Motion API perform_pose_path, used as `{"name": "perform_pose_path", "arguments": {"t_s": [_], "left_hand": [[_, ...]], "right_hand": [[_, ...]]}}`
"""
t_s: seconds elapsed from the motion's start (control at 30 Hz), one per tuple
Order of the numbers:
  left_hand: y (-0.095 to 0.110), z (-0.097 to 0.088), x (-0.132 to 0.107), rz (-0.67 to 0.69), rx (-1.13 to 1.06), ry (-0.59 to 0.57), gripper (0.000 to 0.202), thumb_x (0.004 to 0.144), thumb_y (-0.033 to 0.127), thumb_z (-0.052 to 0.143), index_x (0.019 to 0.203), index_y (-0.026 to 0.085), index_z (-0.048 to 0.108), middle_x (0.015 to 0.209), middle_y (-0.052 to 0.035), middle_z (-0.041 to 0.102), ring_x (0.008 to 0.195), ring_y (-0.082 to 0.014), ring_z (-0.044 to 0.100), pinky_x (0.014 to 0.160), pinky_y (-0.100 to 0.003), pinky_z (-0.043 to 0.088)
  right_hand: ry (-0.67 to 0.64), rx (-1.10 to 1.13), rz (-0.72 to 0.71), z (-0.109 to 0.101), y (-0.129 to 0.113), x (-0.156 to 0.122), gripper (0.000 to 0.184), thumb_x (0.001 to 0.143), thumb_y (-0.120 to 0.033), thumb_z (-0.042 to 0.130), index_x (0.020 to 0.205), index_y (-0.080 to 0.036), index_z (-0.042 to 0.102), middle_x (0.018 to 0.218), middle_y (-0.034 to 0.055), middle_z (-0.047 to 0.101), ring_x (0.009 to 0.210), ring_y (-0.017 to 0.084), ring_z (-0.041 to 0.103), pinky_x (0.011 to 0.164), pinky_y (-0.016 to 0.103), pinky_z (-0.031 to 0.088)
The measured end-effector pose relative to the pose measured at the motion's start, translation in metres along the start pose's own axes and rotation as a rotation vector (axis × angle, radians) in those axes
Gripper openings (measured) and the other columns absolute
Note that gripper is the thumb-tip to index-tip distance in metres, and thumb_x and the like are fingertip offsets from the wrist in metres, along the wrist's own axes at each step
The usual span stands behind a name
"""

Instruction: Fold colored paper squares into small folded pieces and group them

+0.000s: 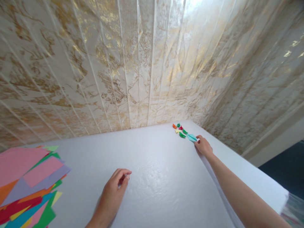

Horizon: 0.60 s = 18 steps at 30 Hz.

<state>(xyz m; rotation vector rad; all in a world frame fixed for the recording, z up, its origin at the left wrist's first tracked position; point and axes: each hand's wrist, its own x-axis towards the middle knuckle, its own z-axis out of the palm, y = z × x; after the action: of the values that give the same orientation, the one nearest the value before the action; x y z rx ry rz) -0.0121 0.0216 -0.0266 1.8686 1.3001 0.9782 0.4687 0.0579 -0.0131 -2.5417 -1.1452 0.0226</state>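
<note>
At the far right of the table, my right hand (pixel 203 145) pinches the near end of a light blue folded paper piece (pixel 192 137) between thumb and fingers. The piece is long and pointed and lies low at the tabletop, beside a green folded paper piece (pixel 182 135). Around it are several small folded paper pieces, among them an orange one (pixel 174 126), a red one (pixel 180 128) and a pale yellow one (pixel 177 131). My left hand (pixel 115 186) rests over the middle front of the table, fingers loosely curled, thumb apart from the palm, with nothing seen in it.
A heap of coloured paper sheets (pixel 44 171) spreads across the left of the white table (pixel 152 164). Behind the table hangs a gold-patterned curtain (pixel 133 69). The table's right edge runs diagonally, with clear plastic (pixel 294 207) at the lower right corner.
</note>
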Motion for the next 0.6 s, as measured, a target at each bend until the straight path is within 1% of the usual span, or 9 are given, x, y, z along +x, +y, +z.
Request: {"name": "perform_pose_path", "arguments": {"t_s": [0.13, 0.3, 0.43, 0.6], "left_hand": [[-0.0003, 0.0007, 0.0002, 0.007, -0.001, -0.002, 0.025, 0.089, 0.042, 0.048, 0.091, 0.024, 0.066, 0.091, -0.0025, 0.068, 0.082, -0.0203, 0.064, 0.077, -0.031, 0.053], [0.0013, -0.0006, -0.0004, 0.003, 0.009, 0.001, 0.025, 0.089, 0.042, 0.049, 0.091, 0.024, 0.066, 0.090, -0.0020, 0.068, 0.081, -0.0195, 0.065, 0.075, -0.030, 0.053], [0.0004, -0.0005, -0.0002, 0.011, 0.010, 0.004, 0.025, 0.089, 0.042, 0.049, 0.091, 0.024, 0.067, 0.090, -0.0024, 0.068, 0.082, -0.0200, 0.065, 0.075, -0.031, 0.053], [-0.0036, 0.0011, -0.0004, 0.009, 0.011, -0.014, 0.025, 0.091, 0.042, 0.049, 0.093, 0.024, 0.066, 0.093, -0.0026, 0.069, 0.086, -0.0204, 0.066, 0.079, -0.031, 0.053]], "right_hand": [[0.024, -0.008, -0.018, 0.0001, -0.0016, -0.0027, 0.025, 0.087, -0.035, 0.052, 0.108, -0.025, 0.062, 0.105, 0.0064, 0.064, 0.087, 0.022, 0.060, 0.060, 0.027, 0.036], [0.051, -0.002, 0.016, 0.0025, -0.0046, -0.0007, 0.020, 0.087, -0.029, 0.049, 0.097, -0.021, 0.065, 0.102, 0.0084, 0.066, 0.086, 0.022, 0.060, 0.058, 0.026, 0.035], [0.067, 0.018, 0.051, 0.0040, -0.0052, -0.0016, 0.020, 0.087, -0.031, 0.050, 0.092, -0.020, 0.066, 0.094, 0.0084, 0.068, 0.081, 0.022, 0.061, 0.056, 0.026, 0.034], [0.066, 0.033, 0.055, 0.0054, -0.0090, -0.0035, 0.018, 0.085, -0.031, 0.052, 0.089, -0.021, 0.066, 0.092, 0.0075, 0.070, 0.079, 0.022, 0.062, 0.055, 0.025, 0.034]]}}
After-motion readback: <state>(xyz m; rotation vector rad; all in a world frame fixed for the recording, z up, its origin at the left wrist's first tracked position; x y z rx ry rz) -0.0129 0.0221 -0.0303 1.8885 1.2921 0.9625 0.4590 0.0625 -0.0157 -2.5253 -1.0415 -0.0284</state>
